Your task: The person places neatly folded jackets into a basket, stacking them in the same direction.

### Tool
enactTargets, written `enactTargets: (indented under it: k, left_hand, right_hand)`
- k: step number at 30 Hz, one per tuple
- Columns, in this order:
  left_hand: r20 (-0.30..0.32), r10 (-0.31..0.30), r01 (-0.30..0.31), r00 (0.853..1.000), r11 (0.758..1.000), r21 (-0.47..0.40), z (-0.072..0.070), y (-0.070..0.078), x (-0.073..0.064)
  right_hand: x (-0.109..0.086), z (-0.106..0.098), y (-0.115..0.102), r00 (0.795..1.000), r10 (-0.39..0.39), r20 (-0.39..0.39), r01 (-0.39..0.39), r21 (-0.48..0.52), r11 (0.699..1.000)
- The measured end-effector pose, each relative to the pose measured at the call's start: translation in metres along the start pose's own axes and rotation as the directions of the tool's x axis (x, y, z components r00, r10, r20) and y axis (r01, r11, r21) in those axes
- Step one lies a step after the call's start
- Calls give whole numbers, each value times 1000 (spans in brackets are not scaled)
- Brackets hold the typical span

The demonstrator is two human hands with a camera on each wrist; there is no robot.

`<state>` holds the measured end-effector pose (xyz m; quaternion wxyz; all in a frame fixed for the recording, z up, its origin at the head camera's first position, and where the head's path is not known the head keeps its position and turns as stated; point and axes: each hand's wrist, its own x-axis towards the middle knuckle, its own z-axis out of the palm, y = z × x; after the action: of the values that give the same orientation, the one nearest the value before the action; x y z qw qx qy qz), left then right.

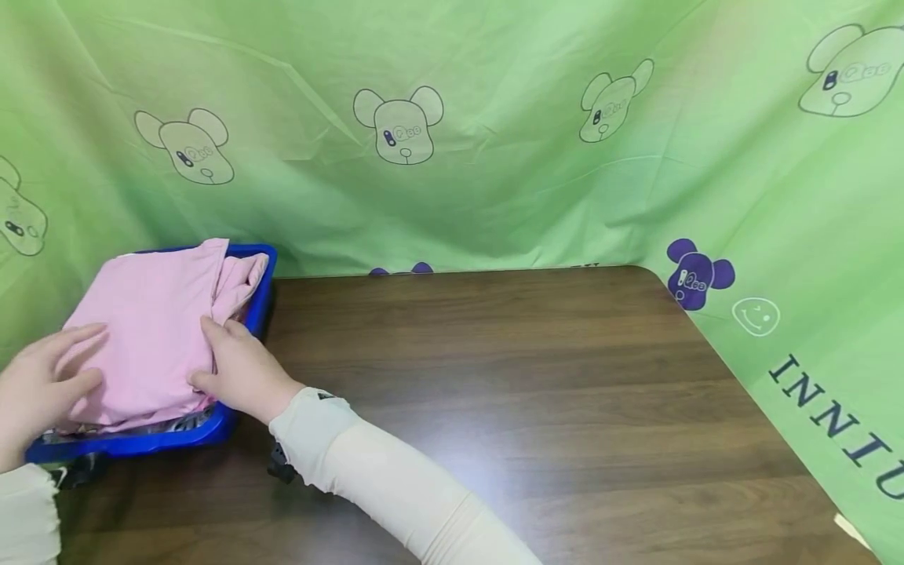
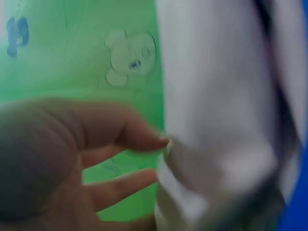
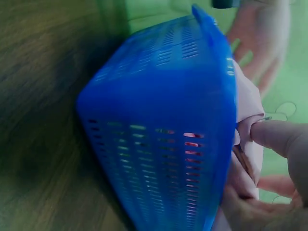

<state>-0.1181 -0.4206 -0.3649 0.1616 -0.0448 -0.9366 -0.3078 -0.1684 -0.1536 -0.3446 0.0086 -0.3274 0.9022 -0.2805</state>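
Observation:
A folded pink garment [image 1: 151, 337] lies on top of the things in a blue plastic basket [image 1: 264, 294] at the left of the head view. My left hand [image 1: 42, 384] is at the garment's left side, fingers spread and loosely bent. In the left wrist view, a fingertip of that left hand [image 2: 110, 139] meets the edge of the cloth, which looks pale and blurred there. My right hand [image 1: 243, 365] pinches the garment's right edge near the basket rim. Seen from the right wrist, the right hand's fingers [image 3: 276, 137] lie at a fold of the cloth, partly hidden by the hand itself.
The basket stands on a brown wooden table [image 1: 494, 377], at its left end. A green curtain [image 1: 494, 204] printed with bear heads hangs behind and around the table. Slotted walls of the basket show in the right wrist view. A small pale object [image 1: 851, 530] shows at the table's right edge.

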Motion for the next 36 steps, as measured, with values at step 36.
enactTargets:
  k: [36]
  left_hand:
    - [452,-41,-88,891,961,261,31,70,21]
  right_hand:
    - [-4,25,43,990,-86,109,96,-85,992]
